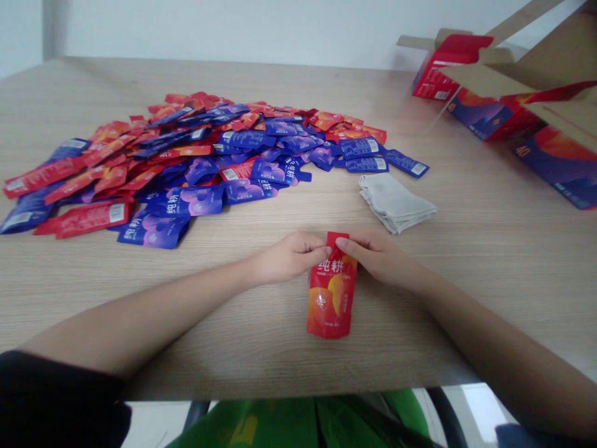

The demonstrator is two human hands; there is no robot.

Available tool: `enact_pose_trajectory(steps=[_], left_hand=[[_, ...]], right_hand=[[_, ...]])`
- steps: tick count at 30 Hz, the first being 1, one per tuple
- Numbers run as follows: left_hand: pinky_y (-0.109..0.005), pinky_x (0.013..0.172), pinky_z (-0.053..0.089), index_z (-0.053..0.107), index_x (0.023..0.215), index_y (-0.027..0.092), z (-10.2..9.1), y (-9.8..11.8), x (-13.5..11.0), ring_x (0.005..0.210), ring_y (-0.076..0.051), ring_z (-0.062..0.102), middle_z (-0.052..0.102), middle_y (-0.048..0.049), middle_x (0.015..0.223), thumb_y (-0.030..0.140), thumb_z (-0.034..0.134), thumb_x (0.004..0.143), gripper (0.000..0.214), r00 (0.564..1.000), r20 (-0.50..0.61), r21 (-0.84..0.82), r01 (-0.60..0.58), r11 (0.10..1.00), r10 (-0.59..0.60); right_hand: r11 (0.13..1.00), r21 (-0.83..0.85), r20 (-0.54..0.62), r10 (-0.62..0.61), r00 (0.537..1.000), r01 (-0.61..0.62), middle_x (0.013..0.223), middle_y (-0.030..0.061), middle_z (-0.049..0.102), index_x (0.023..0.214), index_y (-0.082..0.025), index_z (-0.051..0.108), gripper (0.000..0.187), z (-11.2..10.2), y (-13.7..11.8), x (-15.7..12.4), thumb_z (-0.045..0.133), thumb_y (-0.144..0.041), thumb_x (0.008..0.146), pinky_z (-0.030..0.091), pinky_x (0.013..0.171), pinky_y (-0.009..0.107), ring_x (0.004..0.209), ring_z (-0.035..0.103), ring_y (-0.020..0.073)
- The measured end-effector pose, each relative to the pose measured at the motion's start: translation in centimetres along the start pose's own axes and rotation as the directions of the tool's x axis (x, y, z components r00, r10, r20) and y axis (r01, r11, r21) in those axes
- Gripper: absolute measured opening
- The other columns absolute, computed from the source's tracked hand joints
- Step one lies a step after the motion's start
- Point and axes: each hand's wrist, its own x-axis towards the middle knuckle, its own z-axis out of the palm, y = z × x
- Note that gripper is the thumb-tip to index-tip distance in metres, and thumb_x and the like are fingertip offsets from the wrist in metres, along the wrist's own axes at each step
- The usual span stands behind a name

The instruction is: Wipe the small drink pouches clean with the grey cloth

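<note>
A red and orange foil drink pouch [332,292] with Chinese lettering stands nearly upright on the tabletop, just below the middle of the view. My left hand [291,258] pinches its upper left edge, and my right hand [375,256] pinches its upper right edge. The pouch's top corner shows between my fingertips, and its lower end rests on the wood. Beyond my hands lies a wide heap of red and blue-purple pouches [186,158], overlapping each other. The nearest blue pouch [153,227] lies well to the left of my left hand.
The light wood table [443,267] ends close to my body. A folded grey cloth [394,202] lies beyond my right hand. An open cardboard carton [513,106] with red and blue printed boxes sits at the far right. A green bag [298,426] shows below the table edge.
</note>
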Motion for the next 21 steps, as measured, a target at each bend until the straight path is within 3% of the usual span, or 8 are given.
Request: enact_pose_trajectory(steps=[7,15,21], left_hand=[[-0.024,0.065,0.043,0.063,0.079,0.013,0.09,0.34,0.12,0.065,-0.011,0.054,0.062,-0.0001,0.072,0.038,0.047,0.095,0.033,0.999,-0.025,-0.057,0.023,0.998,-0.024],[-0.023,0.061,0.040,0.057,0.072,0.014,0.17,0.19,0.03,0.062,-0.009,0.048,0.054,0.0027,0.066,0.037,0.047,0.096,0.035,0.998,-0.046,-0.026,-0.036,0.999,0.034],[-0.022,0.059,0.038,0.055,0.070,0.015,0.29,0.19,-0.02,0.059,-0.009,0.047,0.053,0.0031,0.064,0.037,0.046,0.097,0.036,0.996,-0.090,-0.031,-0.023,0.999,0.020]], right_hand=[[0.999,0.022,0.047,0.026,0.999,-0.028,0.063,-0.0011,0.054,0.067,-0.019,0.056,0.045,0.19,-0.07,-0.04,0.043,-0.053,0.093,0.034,0.056,0.027,0.059,0.046,0.0126],[0.999,-0.048,-0.017,0.022,1.000,-0.023,0.056,-0.0035,0.045,0.060,-0.021,0.045,0.048,0.32,0.04,0.18,0.040,-0.054,0.094,0.027,0.052,0.027,0.053,0.039,0.0111],[1.000,0.024,0.046,0.004,0.999,-0.005,0.067,-0.0003,0.057,0.071,-0.019,0.058,0.040,0.00,0.07,0.04,0.042,-0.048,0.095,0.036,0.059,0.028,0.063,0.049,0.0141]])
